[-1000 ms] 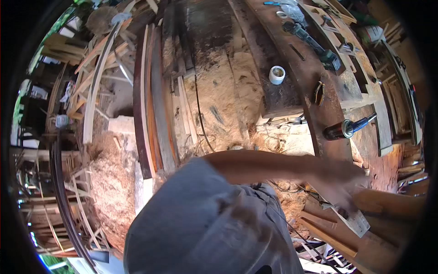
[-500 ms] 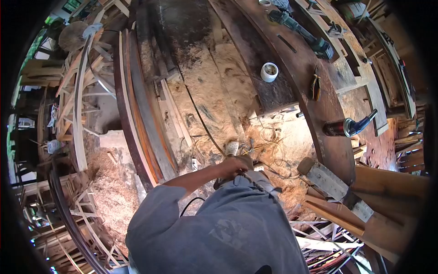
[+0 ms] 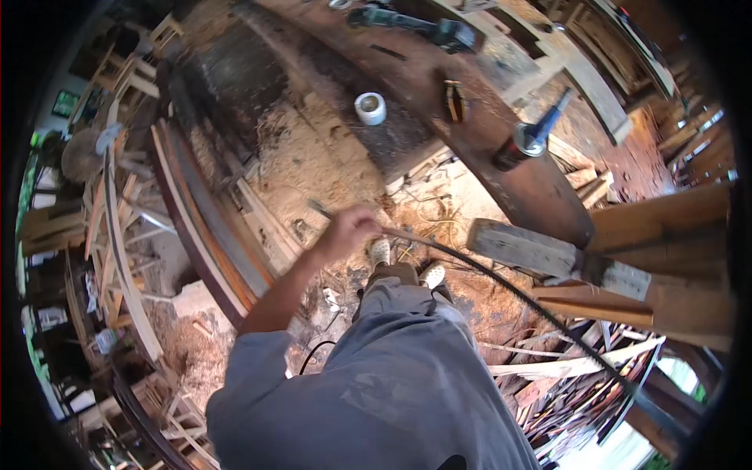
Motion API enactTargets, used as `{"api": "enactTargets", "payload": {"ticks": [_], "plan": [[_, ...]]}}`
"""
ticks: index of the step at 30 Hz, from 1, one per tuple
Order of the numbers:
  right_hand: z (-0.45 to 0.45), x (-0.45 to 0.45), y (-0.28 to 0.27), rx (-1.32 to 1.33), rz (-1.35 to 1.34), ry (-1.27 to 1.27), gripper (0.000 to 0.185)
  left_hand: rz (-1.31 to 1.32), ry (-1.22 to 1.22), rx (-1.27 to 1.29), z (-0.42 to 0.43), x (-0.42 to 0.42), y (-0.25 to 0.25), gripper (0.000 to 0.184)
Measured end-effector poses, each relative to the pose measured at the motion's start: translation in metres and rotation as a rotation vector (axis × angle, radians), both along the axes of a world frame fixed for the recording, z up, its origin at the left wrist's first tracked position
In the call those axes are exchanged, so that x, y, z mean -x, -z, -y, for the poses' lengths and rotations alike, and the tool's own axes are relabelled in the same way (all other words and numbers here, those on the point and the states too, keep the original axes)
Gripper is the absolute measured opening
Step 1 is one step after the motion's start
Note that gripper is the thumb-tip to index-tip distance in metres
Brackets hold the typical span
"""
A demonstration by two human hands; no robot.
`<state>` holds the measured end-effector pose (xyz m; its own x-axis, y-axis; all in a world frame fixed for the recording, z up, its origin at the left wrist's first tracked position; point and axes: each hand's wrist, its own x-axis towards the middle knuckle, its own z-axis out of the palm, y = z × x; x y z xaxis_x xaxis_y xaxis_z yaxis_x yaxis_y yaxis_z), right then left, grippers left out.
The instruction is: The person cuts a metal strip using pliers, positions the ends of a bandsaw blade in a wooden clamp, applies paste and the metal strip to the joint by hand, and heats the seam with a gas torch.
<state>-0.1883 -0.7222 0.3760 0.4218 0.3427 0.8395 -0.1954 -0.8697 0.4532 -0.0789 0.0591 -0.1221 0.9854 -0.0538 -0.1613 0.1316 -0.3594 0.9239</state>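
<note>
The head view shows the left hand [image 3: 352, 229] with its grip closed around a long strip [image 3: 509, 288], apparently close to one end, so the rest slants off past the bench's [image 3: 540, 200] near end; the right hand is out of sight. The strip looks thin, dark and slightly bowed, browner beside the fingers, rough along one edge. Farther off, a can with a blue handle [image 3: 529, 139] and pliers [image 3: 454, 102] sit toward that near end, probably for easy reach; a power tool [image 3: 415, 27] lies toward the far end.
</note>
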Motion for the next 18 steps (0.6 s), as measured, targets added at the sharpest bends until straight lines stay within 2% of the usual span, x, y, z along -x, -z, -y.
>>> {"api": "enactTargets", "payload": {"ticks": [1, 2, 3, 4, 5, 6, 8, 10, 11, 13, 15, 17, 18], "plan": [[0.024, -0.005, 0.016, -0.164, 0.052, -0.132, 0.038, 0.067, 0.015, -0.104, -0.009, -0.014, -0.045, 0.007], [0.047, -0.014, 0.033, -0.331, 0.106, -0.272, 0.03, -0.03, 0.019, -0.149, -0.02, -0.028, -0.081, 0.008], [0.06, -0.023, 0.044, -0.501, 0.159, -0.423, 0.025, 0.027, 0.084, -0.195, -0.029, -0.043, -0.12, 0.008], [0.053, -0.03, 0.047, -1.199, 0.254, -0.74, 0.027, -0.003, 0.093, -0.221, -0.035, -0.058, -0.151, 0.004], [0.14, -0.023, 0.047, -1.343, 0.205, -0.898, 0.033, -0.025, 0.137, -0.16, -0.038, -0.073, -0.184, 0.004], [0.2, -0.023, 0.053, -1.377, 0.232, -0.929, 0.033, -0.046, 0.176, -0.1, -0.041, -0.085, -0.214, 0.005], [0.28, -0.032, 0.081, -1.295, 0.299, -0.89, 0.034, 0.015, 0.204, -0.214, -0.033, -0.103, -0.253, 0.014], [0.318, -0.037, 0.11, -1.252, 0.322, -0.895, 0.035, 0.005, 0.27, -0.202, -0.036, -0.118, -0.273, 0.016], [0.319, -0.041, 0.118, -1.26, 0.324, -0.901, 0.035, 0.002, 0.283, -0.19, -0.035, -0.122, -0.28, 0.018], [0.31, -0.035, 0.143, -1.227, 0.126, -0.869, 0.039, 0.079, 0.283, -0.164, -0.05, -0.127, -0.294, 0.019], [0.248, -0.039, 0.15, -1.443, 0.14, -0.919, 0.039, 0.152, 0.29, -0.137, -0.054, -0.134, -0.31, 0.02], [0.218, -0.046, 0.159, -1.488, 0.129, -0.881, 0.038, 0.43, 0.392, 0.11, -0.05, -0.139, -0.336, 0.025], [0.208, -0.051, 0.161, -1.5, 0.12, -0.872, 0.037, 0.478, 0.445, 0.122, -0.044, -0.145, -0.35, 0.017]]}}
